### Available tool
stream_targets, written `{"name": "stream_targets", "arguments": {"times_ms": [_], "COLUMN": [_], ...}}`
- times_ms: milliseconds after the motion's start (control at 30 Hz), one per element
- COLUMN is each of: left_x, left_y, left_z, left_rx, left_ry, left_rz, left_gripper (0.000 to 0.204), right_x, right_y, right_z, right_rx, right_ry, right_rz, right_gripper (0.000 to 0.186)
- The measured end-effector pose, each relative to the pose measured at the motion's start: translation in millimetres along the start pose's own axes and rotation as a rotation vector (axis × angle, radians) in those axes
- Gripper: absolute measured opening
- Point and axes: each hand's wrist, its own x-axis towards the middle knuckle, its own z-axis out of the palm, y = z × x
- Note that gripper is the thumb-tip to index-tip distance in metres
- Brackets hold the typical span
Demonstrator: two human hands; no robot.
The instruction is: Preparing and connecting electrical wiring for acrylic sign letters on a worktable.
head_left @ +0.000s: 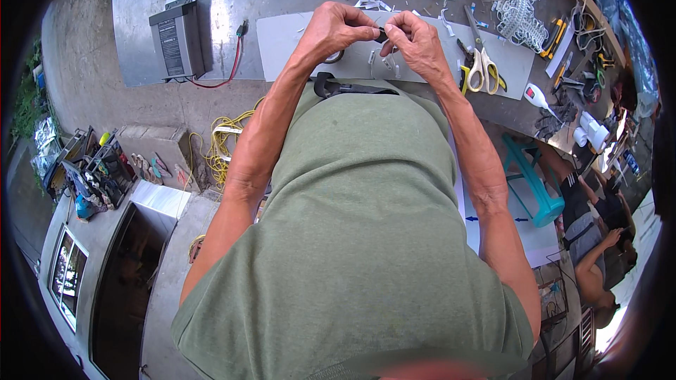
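In the head view, both bare arms rise from the lower part of the frame on either side of a green fabric shirt (359,197), elbows bowed outward, forearms slanting in to meet at the upper centre. The left hand (341,30) has its wrist bent, knuckles toward the top edge and fingers pointing right; its thumb and forefinger are pressed together on a small black piece (382,35) (its material is too small to tell). The right hand (417,43) faces it from the right, fingers curled down and leftward, thumb and index fingertips closed on the piece's other end. So the small black piece sits between the two sets of fingertips, at the upper centre, above a flat light-grey sheet (282,46).

Just below the left hand, partly hidden by it, is a dark round ring (339,58). Small white pieces on thin wire (372,59) lie under the gap between the hands. Right of the right hand, toward the upper right, rest metal scissors with cream loop handles (484,58). At the upper left stands a dark-grey box-shaped unit (176,41) with a red-and-black lead.
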Motion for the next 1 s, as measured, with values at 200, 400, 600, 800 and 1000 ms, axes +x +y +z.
{"name": "stream_targets", "arguments": {"times_ms": [200, 400, 600, 800, 1000], "left_x": [3, 2, -1, -3, -4], "left_y": [-4, -3, 3, 4, 2], "left_z": [2, 2, 1, 1, 1], "left_rx": [-0.017, -0.007, 0.036, -0.022, -0.059], "left_ry": [0.010, -0.025, -0.008, 0.040, 0.039], "left_rz": [0.046, -0.003, 0.078, 0.054, -0.003], "left_gripper": [0.027, 0.027, 0.025, 0.020, 0.019], "right_x": [1, 0, 1, -1, 0], "right_y": [4, 5, 3, 3, 8], "right_z": [-3, -4, -8, -12, -8], "right_rx": [0.027, 0.013, -0.004, 0.296, 0.209], "right_ry": [-0.022, -0.041, -0.081, -0.127, -0.105], "right_rz": [0.000, 0.006, -0.012, 0.086, 0.054], "right_gripper": [0.017, 0.018, 0.022, 0.027, 0.032]}}
